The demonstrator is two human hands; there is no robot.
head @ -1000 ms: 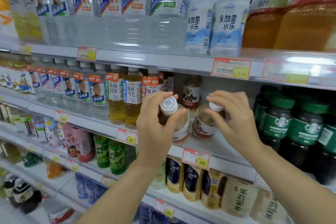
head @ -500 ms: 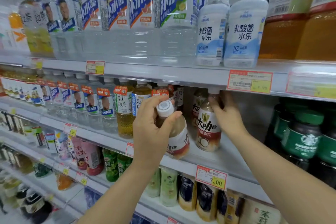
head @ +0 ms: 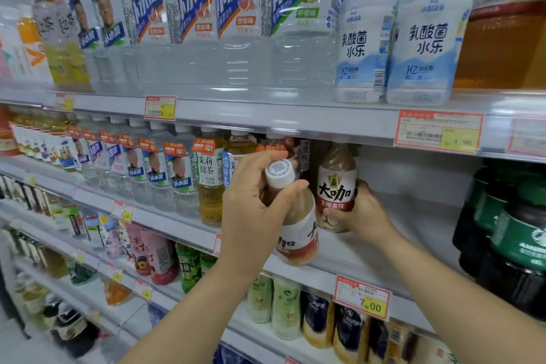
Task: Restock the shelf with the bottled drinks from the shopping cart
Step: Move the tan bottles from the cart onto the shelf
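My left hand (head: 251, 213) grips the neck of a milky-brown coffee bottle (head: 298, 233) with a white cap and a red-and-white label, held tilted over the front edge of the middle shelf (head: 369, 251). A second bottle of the same drink (head: 336, 189) stands upright farther back on that shelf. My right hand (head: 360, 213) is wrapped around its lower part from the right. The shopping cart is out of view.
Tea bottles (head: 209, 183) and water bottles stand directly left of the two coffee bottles. Dark green-labelled bottles (head: 514, 230) fill the right end, with a bare gap between. The upper shelf rail (head: 295, 118) hangs just above. A 7.00 price tag (head: 362, 301) sits below.
My right hand has pushed its bottle deeper onto the shelf and stood it upright, sliding down from the cap to its lower body. My left hand's bottle stayed tilted at the shelf front.
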